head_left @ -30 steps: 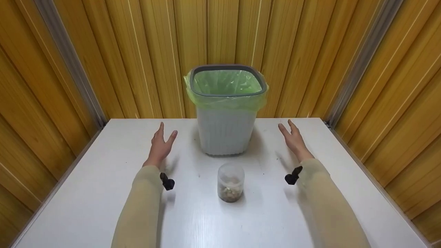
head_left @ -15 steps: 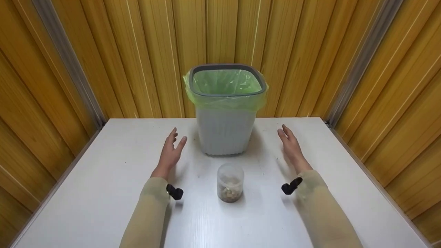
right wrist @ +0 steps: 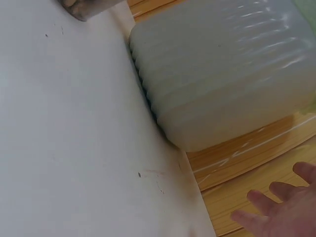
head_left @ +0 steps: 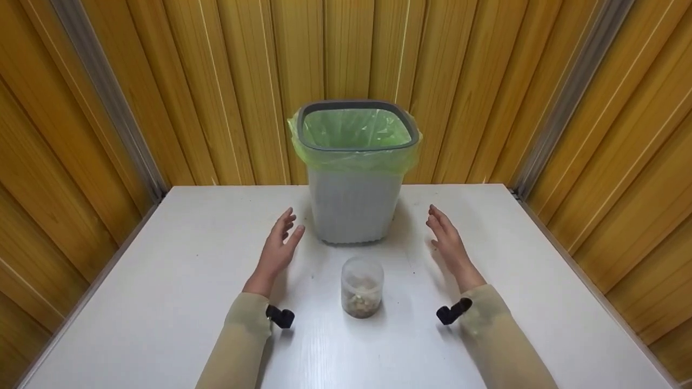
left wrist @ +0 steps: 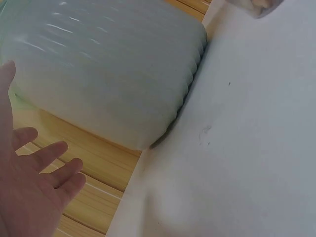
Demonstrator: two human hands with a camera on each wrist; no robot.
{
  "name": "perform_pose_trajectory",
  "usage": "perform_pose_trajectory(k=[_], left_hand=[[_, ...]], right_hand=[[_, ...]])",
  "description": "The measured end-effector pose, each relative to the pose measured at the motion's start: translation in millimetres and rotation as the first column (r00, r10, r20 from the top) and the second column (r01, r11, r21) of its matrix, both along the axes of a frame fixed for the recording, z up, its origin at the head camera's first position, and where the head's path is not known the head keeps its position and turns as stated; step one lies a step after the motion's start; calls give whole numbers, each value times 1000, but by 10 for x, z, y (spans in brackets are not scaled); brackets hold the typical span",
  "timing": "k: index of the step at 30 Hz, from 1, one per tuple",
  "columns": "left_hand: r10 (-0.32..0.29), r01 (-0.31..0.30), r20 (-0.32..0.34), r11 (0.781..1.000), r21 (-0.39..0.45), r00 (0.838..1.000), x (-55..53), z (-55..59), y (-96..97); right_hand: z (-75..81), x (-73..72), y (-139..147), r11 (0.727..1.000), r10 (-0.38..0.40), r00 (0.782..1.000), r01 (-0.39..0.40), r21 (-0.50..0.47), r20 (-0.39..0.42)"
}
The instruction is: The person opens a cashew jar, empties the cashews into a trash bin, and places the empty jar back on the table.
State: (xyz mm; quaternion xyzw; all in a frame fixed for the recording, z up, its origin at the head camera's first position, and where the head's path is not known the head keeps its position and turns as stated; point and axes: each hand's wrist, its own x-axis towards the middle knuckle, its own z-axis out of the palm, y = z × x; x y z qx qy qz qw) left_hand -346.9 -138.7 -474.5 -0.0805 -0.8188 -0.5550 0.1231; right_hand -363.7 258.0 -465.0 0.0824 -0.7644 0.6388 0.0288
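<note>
Walls (head_left: 243, 81), seemingly wooden, edge a white table (head_left: 146, 302), hands (head_left: 276, 251) (head_left: 450, 243) spread loosely near a jar (head_left: 362, 289).

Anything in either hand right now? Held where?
Nothing is held. The left hand and right hand are both empty, fingers relaxed, touching neither the clear jar nor the bin.

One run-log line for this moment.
clear cylindrical plastic jar: upright, partly filled; pale-grey ribbed plastic bin: upright behind jar, green-lined; left hand: touching nothing; right hand: touching nothing
</note>
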Motion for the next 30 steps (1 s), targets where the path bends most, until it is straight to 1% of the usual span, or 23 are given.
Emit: perform_pose_trajectory(k=[4, 7, 10, 15, 17, 21, 26, 30], left_hand=[[-52, 52, -22, 999, -15, 998, 54, -24, 56], [-94, 93, -25, 996, -17, 995, 97, -40, 99], [-127, 127, -25, 992, -19, 992, 135, -49, 139], [-181, 178, -58, 983, -52, 982, 197, -69, 187], [-192, 189, -58, 980, -60, 980, 223, -79, 204], [-222, 219, -37, 974, -58, 974, 268, -95, 242], [-284, 282, -35, 958, -60, 958, 310, -134, 294], [-336, 336, -11, 941, -37, 942, 343, -163, 346]], right_hand=[[-28, 66, -78, 999, 26, 999, -27, -19, -23], [-47, 122, -130, 998, 60, 997, -61, -24, -38], [-65, 167, -181, 994, 98, 994, -99, -34, -39], [-89, 213, -246, 991, 131, 991, -132, -30, -28], [-94, 230, -265, 990, 138, 990, -139, -19, -27], [-97, 266, -298, 988, 157, 987, -157, -7, -32], [-69, 327, -331, 983, 183, 982, -183, 5, -50], [-47, 372, -361, 977, 214, 975, -214, 12, -52]])
